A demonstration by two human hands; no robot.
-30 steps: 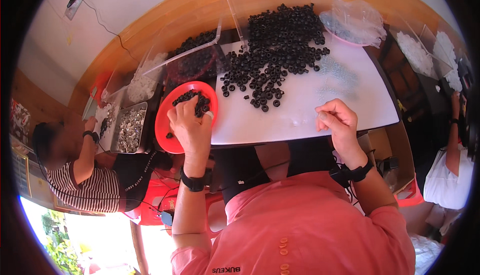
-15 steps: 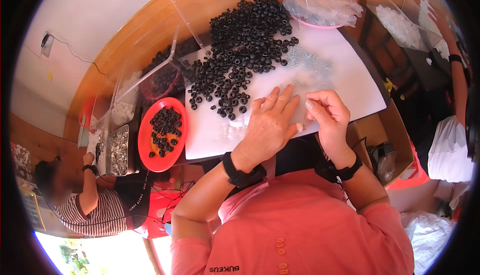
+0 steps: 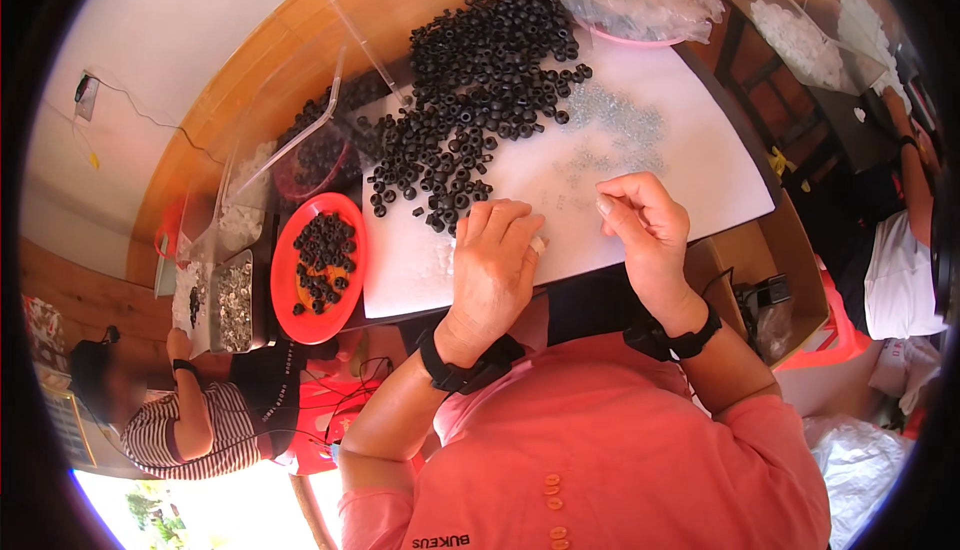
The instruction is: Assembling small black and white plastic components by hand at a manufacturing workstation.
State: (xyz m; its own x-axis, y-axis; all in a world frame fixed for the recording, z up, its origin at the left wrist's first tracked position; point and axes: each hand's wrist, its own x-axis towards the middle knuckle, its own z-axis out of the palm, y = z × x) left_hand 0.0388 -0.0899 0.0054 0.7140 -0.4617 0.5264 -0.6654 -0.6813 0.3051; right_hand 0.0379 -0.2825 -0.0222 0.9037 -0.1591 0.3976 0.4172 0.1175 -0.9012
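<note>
My left hand (image 3: 490,275) is over the near edge of the white work surface (image 3: 690,150), back upward and fingers curled down. A small white bit (image 3: 538,245) shows by its thumb; whether it is gripped is unclear. Small white pieces (image 3: 440,253) lie beside its fingers. To the right, my right hand (image 3: 648,235) is raised with thumb and forefinger pinched together; anything between them is too small to make out. Beyond the hands spreads a large heap of black ring-like parts (image 3: 480,70), with a scatter of small clear pieces (image 3: 615,125) to its right.
A red oval dish (image 3: 345,320) with more black parts stands at the left. Clear bags sit on a pink-rimmed dish (image 3: 640,42) at the far right. A cardboard box (image 3: 735,250) is below the right edge. Co-workers sit on both sides, the left one in a striped shirt (image 3: 150,430).
My left hand has drawn left and slightly nearer, over the white pieces, its fingers now more curled. The right hand has shifted slightly left, still pinched.
</note>
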